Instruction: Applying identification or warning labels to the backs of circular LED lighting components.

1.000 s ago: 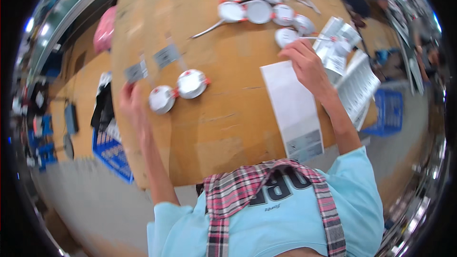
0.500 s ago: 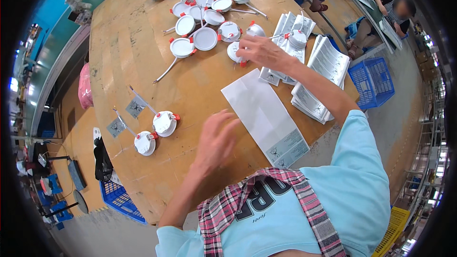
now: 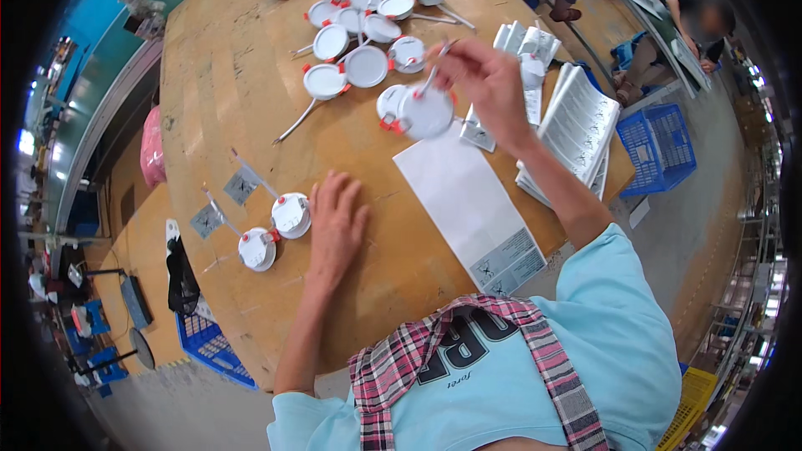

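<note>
My right hand (image 3: 484, 88) pinches the cable of a round white downlight (image 3: 429, 115), which hangs tilted below the fingers and is a little blurred. Partly behind it lies another white downlight (image 3: 388, 100) with red clips. Fingers stretched and slightly apart, my left hand (image 3: 336, 221) rests on the table close beside two downlights, an upper one (image 3: 291, 214) and a lower one (image 3: 256, 249). Each of these has a printed label by its cable, an upper label (image 3: 241, 186) and a lower label (image 3: 205, 221). A white sheet with printed labels (image 3: 464, 200) lies in front of me.
Many more downlights (image 3: 366, 65) are heaped on the far side of the wooden table (image 3: 225, 100). Stacks of folded printed sheets (image 3: 576, 117) lie at the right edge. Beyond them a blue crate (image 3: 656, 146) stands on the floor. People sit at the far right.
My right hand has risen and moved right, lifting a downlight by its cable. My left hand has moved left and down onto the table beside the two labelled downlights.
</note>
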A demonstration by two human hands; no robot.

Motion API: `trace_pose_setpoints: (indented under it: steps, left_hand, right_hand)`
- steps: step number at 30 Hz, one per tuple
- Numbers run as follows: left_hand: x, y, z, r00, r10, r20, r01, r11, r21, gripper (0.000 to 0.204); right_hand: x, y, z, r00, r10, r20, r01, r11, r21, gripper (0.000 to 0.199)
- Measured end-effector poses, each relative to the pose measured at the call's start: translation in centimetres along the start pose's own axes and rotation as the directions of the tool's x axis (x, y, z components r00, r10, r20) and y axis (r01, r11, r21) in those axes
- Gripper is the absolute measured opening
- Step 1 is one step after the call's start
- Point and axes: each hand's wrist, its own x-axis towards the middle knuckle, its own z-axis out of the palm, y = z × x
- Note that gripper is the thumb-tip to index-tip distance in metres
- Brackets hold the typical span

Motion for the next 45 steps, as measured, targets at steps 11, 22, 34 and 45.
trace_pose_setpoints:
  steps: [11,22,34,45]
  left_hand:
    - [-0.8,0.5,-0.8,0.993,-0.079,-0.084,0.036,0.904,-0.425,0.055]
    - [-1.1,-1.7,-0.6,0.99,-0.052,0.128,0.107,0.874,-0.474,0.045]
    - [-6.0,6.6,-0.8,0.911,-0.392,0.126,0.305,0.437,-0.846,0.037]
    - [-5.0,7.5,3.0,0.789,-0.339,0.512,0.59,0.189,-0.785,0.034]
  right_hand:
    - [-5.8,3.8,10.4,0.886,0.267,0.38,-0.406,0.844,0.352,0.022]
    - [-3.9,6.8,8.2,0.881,0.225,0.416,-0.313,0.937,0.156,0.027]
    - [-20.3,6.3,-3.6,0.974,0.018,0.226,0.105,0.848,-0.52,0.013]
    - [-19.3,6.9,2.9,0.998,0.016,0.054,0.003,0.945,-0.328,0.013]
